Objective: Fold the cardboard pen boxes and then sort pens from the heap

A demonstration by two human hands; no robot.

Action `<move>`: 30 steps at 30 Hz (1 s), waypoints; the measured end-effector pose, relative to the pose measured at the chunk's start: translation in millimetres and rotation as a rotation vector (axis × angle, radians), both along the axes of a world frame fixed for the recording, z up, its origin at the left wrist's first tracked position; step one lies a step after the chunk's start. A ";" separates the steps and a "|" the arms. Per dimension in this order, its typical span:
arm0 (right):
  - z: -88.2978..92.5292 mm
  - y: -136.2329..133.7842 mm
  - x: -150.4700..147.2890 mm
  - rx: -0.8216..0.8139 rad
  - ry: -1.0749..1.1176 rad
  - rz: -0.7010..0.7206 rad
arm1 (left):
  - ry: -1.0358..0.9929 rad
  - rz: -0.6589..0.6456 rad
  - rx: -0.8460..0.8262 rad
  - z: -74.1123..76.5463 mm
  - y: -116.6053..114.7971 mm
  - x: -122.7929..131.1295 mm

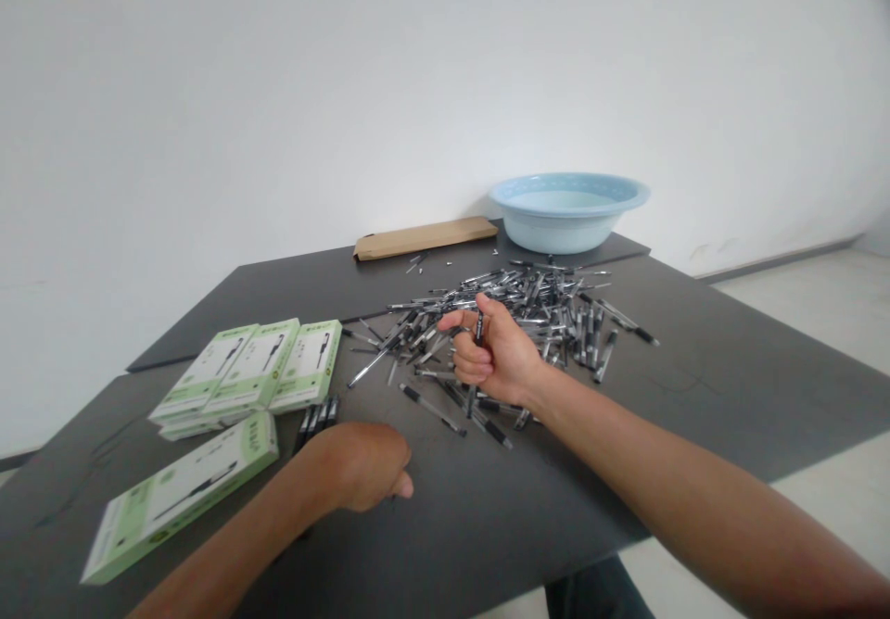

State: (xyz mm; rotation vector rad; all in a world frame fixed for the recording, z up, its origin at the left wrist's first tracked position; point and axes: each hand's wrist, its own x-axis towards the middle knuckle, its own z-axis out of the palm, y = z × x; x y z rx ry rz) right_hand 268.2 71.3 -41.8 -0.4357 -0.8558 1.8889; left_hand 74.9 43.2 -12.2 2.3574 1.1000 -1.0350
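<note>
My right hand (497,350) is raised over the near part of a loose heap of pens (542,299). Its fingers are curled round a black pen (479,326), which stands nearly upright, with the index finger pointing left. Lower and to the left, my left hand (368,466) is closed just above the table, its back towards me; whatever its fingers hold is hidden. Beyond its wrist lies a small row of black pens (320,415), partly covered by the hand. A green and white pen box (187,489) lies left of that forearm.
Several more green and white boxes (243,369) are stacked at the left of the dark table (723,369). A flat brown cardboard piece (424,237) lies at the back, beside a light blue basin (566,225) near the wall. Small loose parts (449,264) are scattered before the cardboard.
</note>
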 end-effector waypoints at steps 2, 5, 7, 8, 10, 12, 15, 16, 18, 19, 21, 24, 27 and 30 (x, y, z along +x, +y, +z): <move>-0.1 -0.1 0.0 0.009 0.012 0.005 | 0.003 -0.004 0.001 -0.6 0.5 0.5; 0.2 -0.6 0.1 0.013 0.013 0.011 | 0.010 -0.008 -0.001 0.3 0.6 2.0; 0.6 -1.0 0.2 0.012 0.012 0.019 | 0.011 -0.007 0.003 1.2 0.3 2.7; 0.7 -1.0 0.1 0.010 0.014 0.020 | 0.012 -0.006 0.004 1.5 0.2 2.8; 0.8 -0.9 -0.1 -0.001 0.015 0.000 | 0.013 -0.003 0.004 1.2 0.1 2.7; 0.3 -0.2 -0.5 -0.019 0.010 -0.037 | 0.017 0.000 -0.001 0.2 0.2 2.2; -1.1 1.2 -0.8 -0.033 0.011 -0.056 | 0.020 0.005 -0.005 -0.8 0.5 1.7; -1.7 1.6 -0.7 -0.034 0.015 -0.051 | 0.022 0.006 -0.007 -0.6 0.5 1.7; -2.8 2.4 -0.3 -0.040 0.022 -0.045 | 0.022 0.007 -0.009 0.4 0.3 1.8; -3.3 2.6 -0.1 -0.047 0.021 -0.046 | 0.021 0.005 -0.009 1.0 0.1 1.8; -4.0 3.0 0.0 -0.060 0.019 -0.055 | 0.020 0.004 -0.006 1.8 -0.2 1.8; -4.2 3.0 -1.1 -0.054 0.028 -0.080 | 0.021 0.006 -0.003 1.2 -0.4 1.6; -4.1 2.2 -3.5 -0.036 0.016 -0.096 | 0.030 0.006 -0.007 -0.9 -0.2 1.6; -5.4 1.5 -5.7 0.026 0.002 -0.130 | 0.032 -0.001 -0.006 -1.1 -0.5 1.4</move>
